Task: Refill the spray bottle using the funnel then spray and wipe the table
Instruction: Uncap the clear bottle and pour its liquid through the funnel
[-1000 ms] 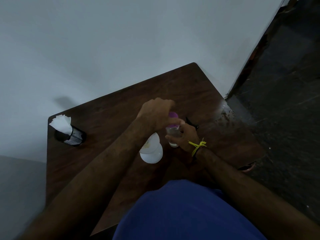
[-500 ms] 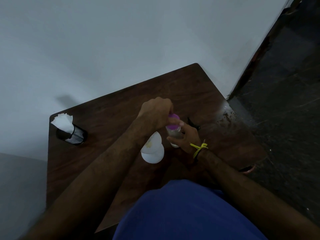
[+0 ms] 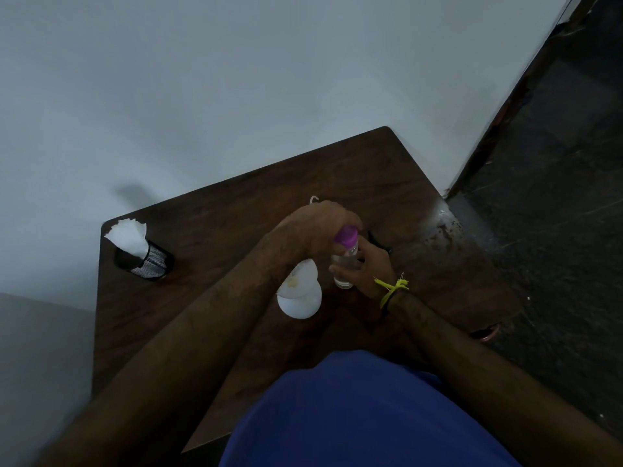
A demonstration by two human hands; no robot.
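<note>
A small clear spray bottle (image 3: 344, 268) with a purple top (image 3: 346, 236) stands upright near the middle of the dark wooden table (image 3: 209, 230). My right hand (image 3: 371, 267) wraps around the bottle's body from the right. My left hand (image 3: 320, 227) reaches over from the left, its fingers closed on the purple top. A white funnel (image 3: 298, 291) sits just left of the bottle, partly under my left forearm. A thin white piece (image 3: 313, 199) peeks out beyond my left hand; what it is I cannot tell.
A black mesh holder with white tissues (image 3: 143, 252) stands at the table's far left corner. A small black object (image 3: 379, 242) lies behind my right hand. The white wall runs along the table's far edges. Dark floor (image 3: 556, 230) lies to the right.
Both hands stay on the bottle. My left hand has shifted a little on the purple top, so more of the top shows now.
</note>
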